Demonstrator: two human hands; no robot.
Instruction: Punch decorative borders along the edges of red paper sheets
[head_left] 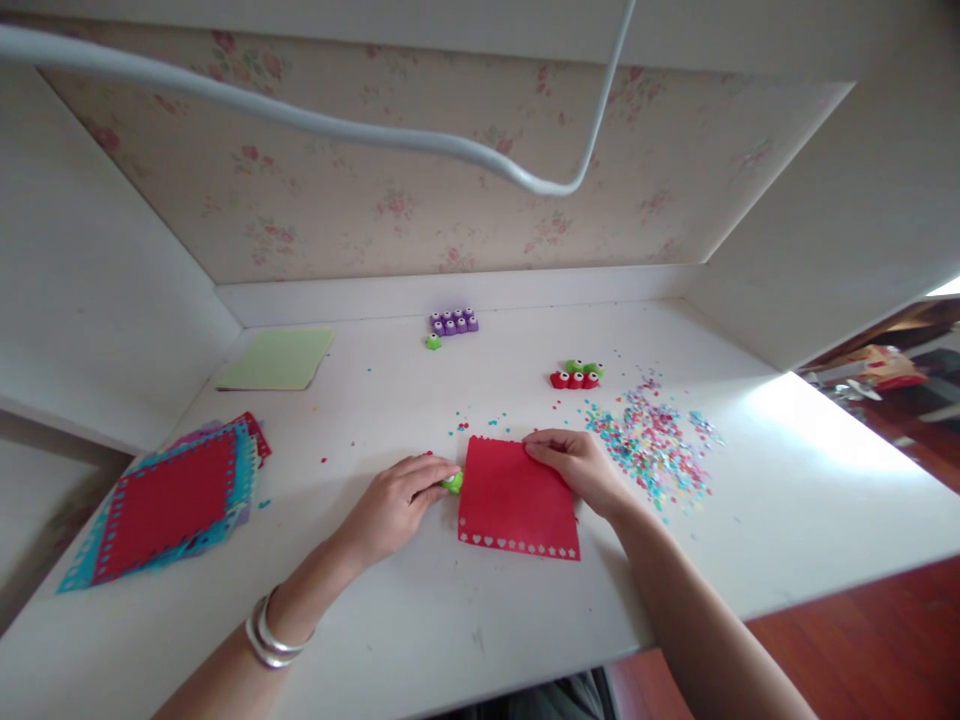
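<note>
A square sheet of red paper (517, 495) lies in front of me, with a row of small heart and star holes along its near edge. My left hand (397, 500) grips a small green craft punch (452, 483) at the sheet's left edge, fingers closed on it. The upper right part of the sheet is held by my right hand (574, 465), its thumb and fingers pressed on the paper near the far edge. Part of the punch is covered by my left fingers.
Punched sheets (172, 500) are stacked at left, green paper (277, 360) behind them. Purple punches (454, 321) and one green punch (433, 342) stand at the back; red and green punches (577, 379) are right of centre. Confetti (660, 440) is heaped at right. A white cable (450, 145) hangs overhead.
</note>
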